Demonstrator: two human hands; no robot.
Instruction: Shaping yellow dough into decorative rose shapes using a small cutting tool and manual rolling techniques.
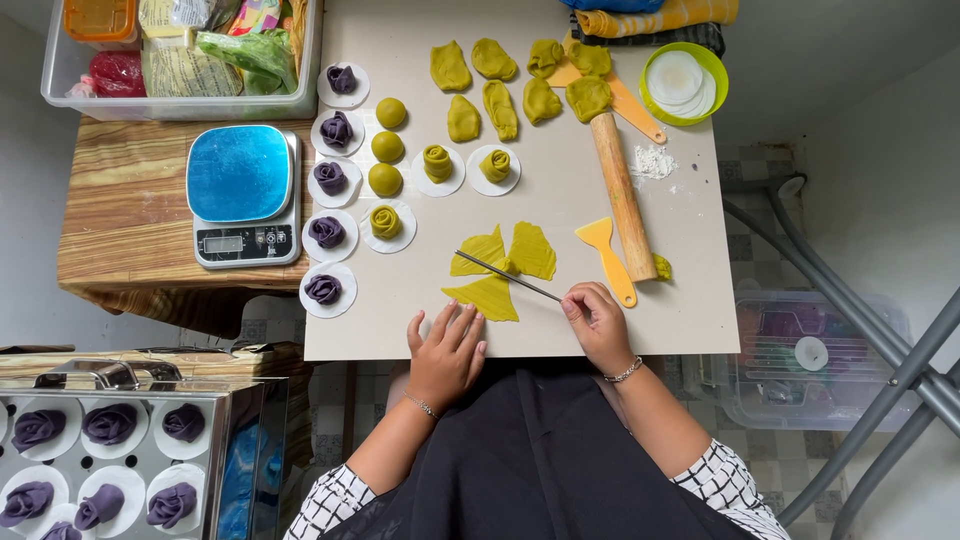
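Already several green dough roses [438,163] stood finished; her right hand [596,322] pinched a thin metal stick [505,275] across fanned yellow-green dough petals [497,270], left hand [446,352] flat and empty, flattened green dough pieces [500,108] waiting.

sleeves: black-white check | apron: black | bracelets: thin chain, both wrists

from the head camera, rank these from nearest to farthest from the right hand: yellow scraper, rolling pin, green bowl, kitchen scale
1. yellow scraper: just above the right hand, slightly to its right.
2. rolling pin: beyond the scraper, lying lengthwise up the board.
3. green bowl: far top corner, right side.
4. kitchen scale: across the board, on the wooden table at left.
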